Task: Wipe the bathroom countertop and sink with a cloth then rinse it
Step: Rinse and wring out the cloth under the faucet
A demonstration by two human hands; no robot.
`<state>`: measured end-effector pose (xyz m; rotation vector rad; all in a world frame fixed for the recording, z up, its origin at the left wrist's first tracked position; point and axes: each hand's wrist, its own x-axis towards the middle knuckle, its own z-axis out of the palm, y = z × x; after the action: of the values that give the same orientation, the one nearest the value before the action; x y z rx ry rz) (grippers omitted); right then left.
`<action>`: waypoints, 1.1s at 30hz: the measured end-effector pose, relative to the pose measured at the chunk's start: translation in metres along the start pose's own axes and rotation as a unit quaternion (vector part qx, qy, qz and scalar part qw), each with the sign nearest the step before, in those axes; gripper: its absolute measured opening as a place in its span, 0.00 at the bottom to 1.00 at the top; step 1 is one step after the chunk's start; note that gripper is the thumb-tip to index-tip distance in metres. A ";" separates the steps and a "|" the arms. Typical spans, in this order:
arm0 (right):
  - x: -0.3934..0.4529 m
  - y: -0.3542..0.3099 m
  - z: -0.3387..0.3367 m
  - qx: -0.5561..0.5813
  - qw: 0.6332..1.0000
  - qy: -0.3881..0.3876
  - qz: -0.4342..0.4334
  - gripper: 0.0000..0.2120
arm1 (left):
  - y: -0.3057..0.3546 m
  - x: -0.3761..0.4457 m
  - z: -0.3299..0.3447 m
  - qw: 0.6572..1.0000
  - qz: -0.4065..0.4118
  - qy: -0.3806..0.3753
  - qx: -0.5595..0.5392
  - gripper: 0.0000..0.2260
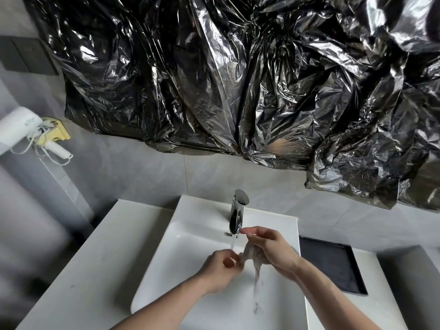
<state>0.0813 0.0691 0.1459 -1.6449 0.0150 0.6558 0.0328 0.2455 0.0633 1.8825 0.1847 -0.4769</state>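
Note:
A wet, pale cloth [252, 257] is bunched between both my hands over the white sink [181, 265]. My left hand [220, 267] pinches one end of it. My right hand [269, 248] grips the other end just below the chrome faucet [238, 214]. A thin stream of water [232, 244] runs from the spout beside the cloth, and water drips off the cloth's hanging tail into the basin. The white countertop [100, 258] lies around the sink.
A black tray [333, 265] sits on the counter right of the sink. Crumpled black plastic sheeting [238, 79] covers the wall above. A white hair dryer [21, 129] hangs on the left wall in a yellow holder.

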 end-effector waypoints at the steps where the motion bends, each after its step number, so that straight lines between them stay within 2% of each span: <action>1: -0.001 -0.001 -0.002 -0.003 1.000 0.007 -0.004 0.09 | 0.000 0.003 -0.003 1.000 0.002 0.019 0.018 0.14; 2: -0.001 0.000 -0.005 -0.013 1.000 0.020 -0.008 0.08 | -0.001 0.006 -0.006 0.999 0.003 0.041 0.033 0.14; 4: 0.000 0.006 -0.012 -0.063 0.997 0.047 -0.019 0.10 | -0.002 0.017 -0.015 0.995 0.008 0.081 0.057 0.06; 7: 0.007 0.024 -0.026 -0.211 0.973 0.084 -0.033 0.15 | -0.001 0.038 -0.025 0.989 -0.003 0.106 0.105 0.04; 9: 0.013 0.036 -0.029 -0.256 0.959 0.117 -0.031 0.09 | 0.004 0.049 -0.027 0.984 0.006 0.117 0.133 0.04; 11: 0.018 0.046 -0.031 -0.250 0.956 0.148 -0.030 0.04 | 0.011 0.053 -0.026 0.983 0.016 0.119 0.138 0.05; 18: 0.033 0.058 -0.029 -0.237 0.956 0.172 -0.009 0.11 | 0.012 0.072 -0.025 0.996 -0.016 -0.002 0.089 0.05; 20: 0.043 0.066 -0.027 -0.207 0.962 0.175 0.005 0.14 | 0.015 0.074 -0.026 0.994 0.003 0.004 0.107 0.12; 23: 0.059 0.082 -0.023 -0.212 0.964 0.156 0.027 0.14 | 0.015 0.076 -0.030 0.996 0.018 0.020 0.085 0.10; 26: 0.069 0.090 -0.007 -0.215 0.972 0.092 0.025 0.05 | 0.008 0.076 -0.035 0.999 0.014 0.043 0.015 0.12; 27: 0.072 0.094 0.001 -0.216 0.974 0.069 0.023 0.05 | 0.009 0.073 -0.037 0.999 0.009 0.047 -0.011 0.11; 29: 0.078 0.099 0.015 -0.214 0.976 0.037 0.015 0.18 | 0.007 0.069 -0.041 0.997 0.002 0.050 -0.051 0.10; 30: 0.084 0.104 0.021 -0.211 0.977 0.027 0.009 0.21 | 0.004 0.069 -0.044 0.996 0.000 0.051 -0.077 0.10; 31: 0.087 0.105 0.029 -0.202 0.979 0.012 0.006 0.20 | 0.002 0.069 -0.046 0.994 -0.002 0.050 -0.101 0.09; 33: 0.089 0.101 0.042 -0.189 0.982 0.014 0.006 0.10 | 0.000 0.065 -0.056 0.989 -0.008 0.060 -0.137 0.08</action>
<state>0.1016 0.1186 0.0153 -2.0205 -0.0846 0.6745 0.1046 0.2905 0.0529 1.6407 0.3298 -0.3296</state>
